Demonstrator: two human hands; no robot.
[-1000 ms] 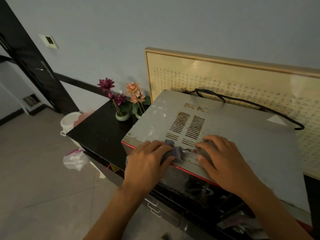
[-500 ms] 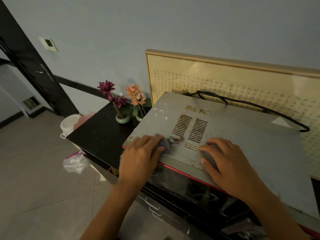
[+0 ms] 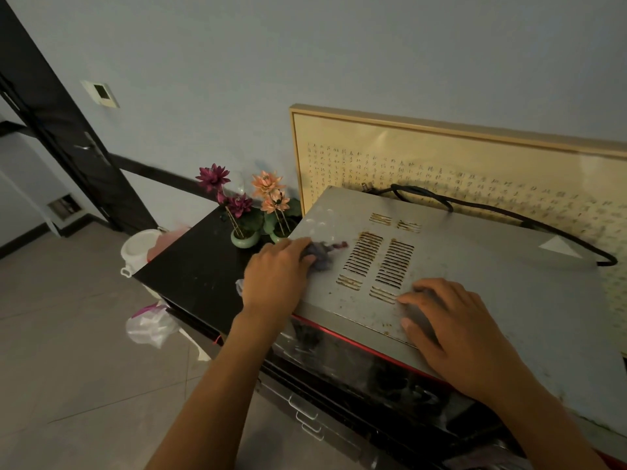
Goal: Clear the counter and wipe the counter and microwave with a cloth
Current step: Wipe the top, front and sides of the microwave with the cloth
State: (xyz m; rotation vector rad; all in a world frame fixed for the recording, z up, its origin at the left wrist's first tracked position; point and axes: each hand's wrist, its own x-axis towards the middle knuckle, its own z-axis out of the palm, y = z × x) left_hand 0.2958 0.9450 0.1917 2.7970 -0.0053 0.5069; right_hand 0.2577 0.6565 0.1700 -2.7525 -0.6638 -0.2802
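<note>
The grey metal microwave (image 3: pixel 475 273) sits on the black counter (image 3: pixel 190 269), its stained top with rusty vent slots facing me. My left hand (image 3: pixel 274 279) presses a crumpled grey-purple cloth (image 3: pixel 322 256) onto the top's left side, just left of the vents. My right hand (image 3: pixel 454 330) lies flat, fingers spread, on the front part of the top, to the right of the vents, and holds nothing.
Two small pots of artificial flowers (image 3: pixel 247 212) stand on the counter beside the microwave. A framed calligraphy panel (image 3: pixel 458 164) leans on the wall behind. A black power cord (image 3: pixel 509 212) lies across the microwave's rear. A white bin (image 3: pixel 139 249) and a plastic bag (image 3: pixel 149 327) are on the floor.
My left hand has slid the cloth from the front edge near the vents leftward and back across the microwave top. My right hand has stayed flat in place.
</note>
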